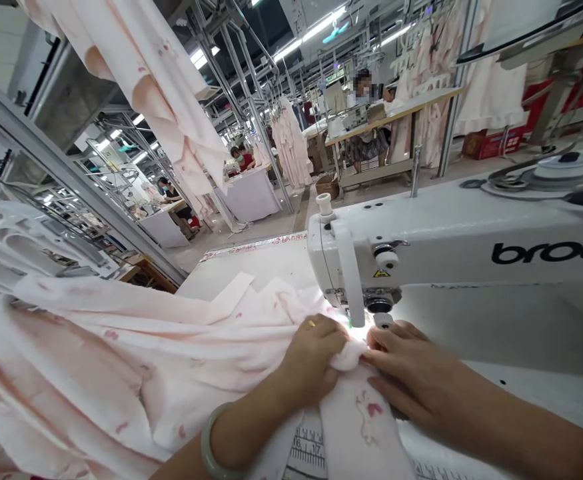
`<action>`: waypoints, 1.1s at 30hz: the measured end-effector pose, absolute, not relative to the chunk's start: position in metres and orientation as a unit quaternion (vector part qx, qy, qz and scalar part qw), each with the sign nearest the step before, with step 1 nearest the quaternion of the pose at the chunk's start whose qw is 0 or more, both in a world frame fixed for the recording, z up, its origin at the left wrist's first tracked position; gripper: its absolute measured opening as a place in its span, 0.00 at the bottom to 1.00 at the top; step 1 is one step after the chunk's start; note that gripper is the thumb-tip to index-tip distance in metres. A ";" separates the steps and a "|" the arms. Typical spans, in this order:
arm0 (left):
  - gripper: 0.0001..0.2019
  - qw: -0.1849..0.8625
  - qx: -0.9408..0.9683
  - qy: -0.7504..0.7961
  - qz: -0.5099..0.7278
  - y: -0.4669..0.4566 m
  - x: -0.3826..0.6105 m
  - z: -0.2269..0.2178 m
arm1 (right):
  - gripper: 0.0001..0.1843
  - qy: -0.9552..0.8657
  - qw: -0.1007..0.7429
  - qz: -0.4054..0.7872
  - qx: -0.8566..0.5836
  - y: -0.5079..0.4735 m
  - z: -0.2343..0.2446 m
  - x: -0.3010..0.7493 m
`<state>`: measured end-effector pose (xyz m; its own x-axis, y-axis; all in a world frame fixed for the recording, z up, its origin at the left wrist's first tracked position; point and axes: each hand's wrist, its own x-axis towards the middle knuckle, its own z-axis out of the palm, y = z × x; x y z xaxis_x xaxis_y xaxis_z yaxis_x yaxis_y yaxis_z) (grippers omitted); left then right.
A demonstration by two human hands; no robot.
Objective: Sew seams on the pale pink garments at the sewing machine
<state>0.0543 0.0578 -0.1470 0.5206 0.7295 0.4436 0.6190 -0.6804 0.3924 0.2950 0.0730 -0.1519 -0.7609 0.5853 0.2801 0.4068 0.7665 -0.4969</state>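
Pale pink printed fabric (211,347) lies in folds across the left of the sewing table and runs under the head of a white sewing machine (446,233). My left hand (316,360) is closed on a bunched fold of it just in front of the lit needle area. Close by on the right, my right hand (406,367) pinches the same fabric's edge with thumb and fingers. A strip of the fabric with a pink motif (371,413) hangs toward me between the hands. The machine's head hides the needle tip and presser foot.
A printed measuring scale (308,443) shows on the table under the fabric. Pink cloth hangs overhead (156,87), beside a metal frame (71,173). White plastic hangers (31,233) are at left. Other people sit at sewing tables (391,117) beyond, near hanging garments (291,143).
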 end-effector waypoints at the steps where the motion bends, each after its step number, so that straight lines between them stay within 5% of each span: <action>1: 0.09 0.063 0.889 0.369 0.263 0.058 0.054 -0.148 | 0.12 -0.920 0.229 0.192 -0.254 0.073 -0.153 0.297; 8: 0.09 -0.141 0.927 0.304 0.166 0.054 0.056 -0.151 | 0.18 -0.935 0.267 0.100 -0.211 0.084 -0.153 0.305; 15: 0.12 -0.084 0.912 0.350 0.200 0.053 0.059 -0.151 | 0.11 -0.910 0.328 0.062 -0.245 0.091 -0.163 0.306; 23: 0.07 -0.129 0.927 0.317 0.153 0.059 0.064 -0.156 | 0.13 -0.917 0.297 0.072 -0.255 0.097 -0.165 0.302; 33: 0.08 -0.163 0.925 0.279 0.198 0.063 0.066 -0.163 | 0.14 -0.912 0.285 -0.103 -0.277 0.088 -0.177 0.284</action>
